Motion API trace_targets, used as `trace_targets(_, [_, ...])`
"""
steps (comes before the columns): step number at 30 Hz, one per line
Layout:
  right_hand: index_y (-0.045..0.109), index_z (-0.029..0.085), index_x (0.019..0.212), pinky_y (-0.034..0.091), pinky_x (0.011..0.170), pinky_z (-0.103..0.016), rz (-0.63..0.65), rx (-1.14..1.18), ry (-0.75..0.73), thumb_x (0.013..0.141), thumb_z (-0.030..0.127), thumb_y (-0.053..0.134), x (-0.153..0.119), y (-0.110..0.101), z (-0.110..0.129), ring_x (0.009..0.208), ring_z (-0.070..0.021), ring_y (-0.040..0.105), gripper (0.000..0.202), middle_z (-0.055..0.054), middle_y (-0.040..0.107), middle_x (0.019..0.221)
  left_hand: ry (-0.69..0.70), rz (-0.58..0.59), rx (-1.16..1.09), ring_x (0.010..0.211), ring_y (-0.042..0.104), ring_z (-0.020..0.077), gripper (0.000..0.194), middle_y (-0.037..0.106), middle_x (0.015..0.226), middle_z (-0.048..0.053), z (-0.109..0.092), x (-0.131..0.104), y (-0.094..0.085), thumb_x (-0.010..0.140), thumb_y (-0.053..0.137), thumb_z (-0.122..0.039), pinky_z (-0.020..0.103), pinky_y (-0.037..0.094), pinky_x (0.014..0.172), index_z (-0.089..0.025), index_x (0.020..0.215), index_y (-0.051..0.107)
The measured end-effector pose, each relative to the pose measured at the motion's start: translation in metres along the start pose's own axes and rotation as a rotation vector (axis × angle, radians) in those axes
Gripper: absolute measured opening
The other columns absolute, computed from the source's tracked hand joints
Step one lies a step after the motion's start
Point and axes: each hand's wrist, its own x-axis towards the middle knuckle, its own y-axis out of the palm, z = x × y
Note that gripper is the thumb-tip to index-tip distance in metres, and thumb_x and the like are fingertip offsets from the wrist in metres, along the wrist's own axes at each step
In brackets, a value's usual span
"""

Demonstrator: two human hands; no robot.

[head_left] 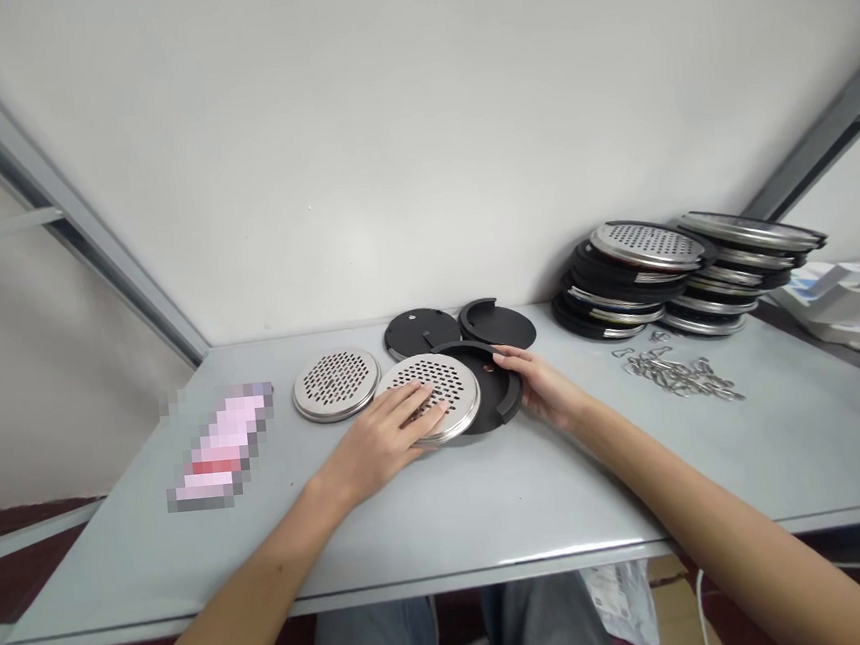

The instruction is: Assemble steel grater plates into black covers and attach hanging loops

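My left hand [386, 432] lies across a round perforated metal disc [447, 386], fingers spread over its holes and the thumb at its near edge. The disc overlaps the left side of a black round base [494, 412] with a raised partial rim. Gripping that base at its right edge is my right hand [541, 383], fingers on the rim and the palm outside it. Another perforated disc [336, 381] rests just left of my left hand. Behind are two more black round pieces, one flat [420, 331] and one with a curved rim [506, 326].
Two stacks of discs with black bases, one nearer [622, 281] and one farther right [733, 266], stand against the wall. Small metal clips [680, 376] lie heaped before them. White packaging [842, 306] is at far right; a pixelated pink object [222, 446] lies left.
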Motion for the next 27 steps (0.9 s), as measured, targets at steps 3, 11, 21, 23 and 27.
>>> trace_targets(3, [0.067,0.019,0.099,0.056,0.054,-0.017,0.006,-0.008,0.007,0.085,0.015,0.062,0.0,0.003,-0.003,0.06,-0.0099,0.066,0.016,-0.001,0.072,0.079,0.024,0.011,-0.017,0.134,0.043,0.0297,0.041,0.053,0.137,0.016,-0.004,0.001,0.0,0.093,0.055,-0.03,0.049,0.044,0.105,-0.016,0.131,0.051])
trace_targets(11, [0.063,0.02,0.11,0.058,0.067,-0.019,0.075,-0.027,0.017,0.088,0.019,0.06,-0.002,0.007,-0.008,0.074,-0.0114,0.068,0.022,-0.003,0.072,0.092,0.005,0.043,-0.087,0.136,0.04,0.0295,0.043,0.051,0.14,0.015,-0.006,0.002,0.004,0.094,0.055,-0.03,0.05,0.043,0.106,-0.018,0.135,0.048])
trace_targets(21, [0.061,0.021,0.111,0.059,0.068,-0.02,0.088,-0.022,0.034,0.086,0.019,0.063,-0.01,0.013,-0.008,0.077,-0.0117,0.069,0.025,-0.003,0.072,0.098,-0.046,0.013,-0.16,0.134,0.041,0.0295,0.045,0.052,0.139,0.014,-0.007,0.001,0.007,0.091,0.058,-0.029,0.05,0.042,0.106,-0.019,0.135,0.049])
trace_targets(23, [0.063,0.022,0.109,0.059,0.068,-0.02,0.087,-0.034,0.021,0.085,0.019,0.064,-0.01,0.014,-0.008,0.077,-0.0116,0.069,0.024,-0.003,0.072,0.098,-0.05,0.009,-0.165,0.134,0.041,0.0303,0.046,0.052,0.139,0.014,-0.009,0.001,0.008,0.091,0.059,-0.028,0.05,0.043,0.106,-0.018,0.134,0.049])
trace_targets(27, [0.065,0.024,0.11,0.058,0.068,-0.019,0.074,-0.059,0.005,0.084,0.021,0.066,-0.01,0.015,-0.009,0.077,-0.0115,0.068,0.026,-0.002,0.073,0.096,-0.069,-0.004,-0.174,0.134,0.041,0.0305,0.045,0.051,0.139,0.014,-0.012,0.002,0.009,0.091,0.059,-0.028,0.051,0.043,0.105,-0.019,0.134,0.049])
